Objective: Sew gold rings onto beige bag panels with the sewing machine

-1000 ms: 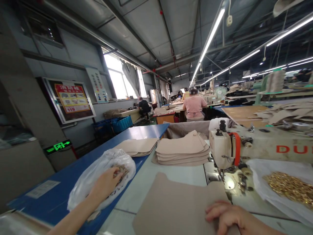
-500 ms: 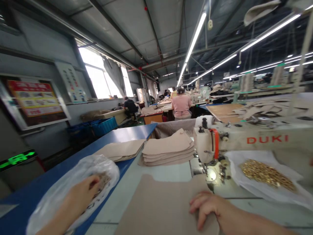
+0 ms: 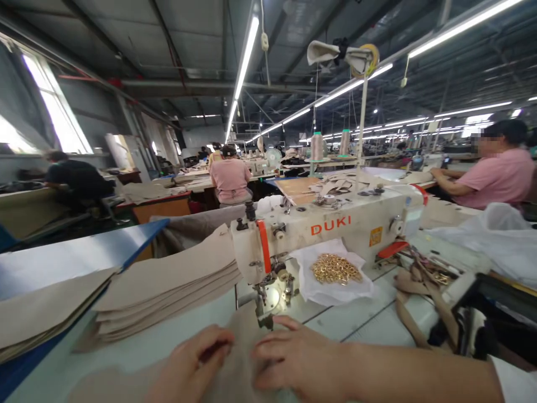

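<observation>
A beige fabric piece (image 3: 242,350) lies on the sewing machine's table, its far end close to the needle area. My left hand (image 3: 199,358) is over its left side, thumb and fingertips pinched together; whatever they hold is too small or blurred to name. My right hand (image 3: 300,358) rests on the right side of the fabric with its fingers stretched out. Just beyond both hands stands the white sewing machine (image 3: 289,224), with a lit spot by its needle. A white sheet (image 3: 308,282) right of the needle bears a heap of gold metal rings (image 3: 335,268).
Stacked beige fabric pieces (image 3: 168,285) lie left of the machine, and more pieces (image 3: 50,308) rest on the blue table (image 3: 79,246). Fabric strips (image 3: 409,305) lie at the right. Co-workers sit ahead (image 3: 230,176) and at the far right (image 3: 499,168).
My left hand has come out of the clear plastic bag and moved beside my right hand at the fabric. The view has swung right, and the bag is out of sight.
</observation>
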Demonstrator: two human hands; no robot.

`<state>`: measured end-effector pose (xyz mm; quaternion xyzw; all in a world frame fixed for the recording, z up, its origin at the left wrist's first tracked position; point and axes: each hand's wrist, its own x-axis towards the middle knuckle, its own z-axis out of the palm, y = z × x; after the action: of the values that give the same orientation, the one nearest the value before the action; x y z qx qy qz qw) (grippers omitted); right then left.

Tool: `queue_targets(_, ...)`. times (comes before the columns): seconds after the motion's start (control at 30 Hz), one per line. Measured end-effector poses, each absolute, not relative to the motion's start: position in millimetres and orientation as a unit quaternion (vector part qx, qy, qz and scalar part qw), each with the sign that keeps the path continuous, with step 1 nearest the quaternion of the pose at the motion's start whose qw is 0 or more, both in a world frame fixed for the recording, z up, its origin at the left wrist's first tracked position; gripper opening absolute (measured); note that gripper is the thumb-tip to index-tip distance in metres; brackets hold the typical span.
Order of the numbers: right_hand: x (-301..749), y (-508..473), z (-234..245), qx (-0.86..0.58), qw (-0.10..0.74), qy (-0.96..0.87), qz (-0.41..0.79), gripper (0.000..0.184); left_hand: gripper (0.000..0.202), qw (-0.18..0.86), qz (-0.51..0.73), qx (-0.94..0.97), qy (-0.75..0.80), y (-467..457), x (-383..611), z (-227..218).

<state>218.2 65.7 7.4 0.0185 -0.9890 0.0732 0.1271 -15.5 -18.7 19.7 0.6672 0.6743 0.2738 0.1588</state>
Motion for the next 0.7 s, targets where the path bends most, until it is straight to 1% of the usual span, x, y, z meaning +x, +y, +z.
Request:
queue_targets(0.1,250.1,85.1,15.1,-0.063,0.17,-0.979,0.09,0.035,0.023,0.204,0.305,0.635,0.68,4.7,-9.4,11.6)
queue_targets(0.2,268.8,119.1,25.7,-0.221,0.231,-0.942,0.106,0.037,0.022,0.239,0.325,0.612,0.68,13.4,-10.8,1.1)
queue_targets(0.23,270.4,132.0,28.7,-0.274,0.226,-0.93,0.096,0.035,0.022,0.249,0.328,0.61,0.677,13.9,-11.2,-0.5)
queue_targets(0.3,266.8,156.6,32.0,-0.369,0.168,-0.913,0.054,0.026,0.02,0.261,0.336,0.608,0.67,13.4,-11.9,-1.4)
queue_targets(0.37,257.2,176.1,30.8,-0.4,0.133,-0.906,0.037,0.018,0.019,0.266,0.344,0.607,0.665,12.3,-12.6,-1.4)
queue_targets(0.5,237.1,196.2,19.4,-0.412,0.1,-0.905,0.029,0.012,0.019,0.272,0.352,0.604,0.661,11.4,-12.8,-3.2)
queue_targets(0.6,231.3,201.6,11.4,-0.417,0.097,-0.903,0.034,0.013,0.021,0.283,0.356,0.594,0.664,11.7,-10.2,-3.0)
queue_targets(0.7,230.6,205.0,7.1,-0.406,0.118,-0.904,0.062,0.017,0.023,0.293,0.352,0.589,0.666,12.1,-6.9,-0.1)
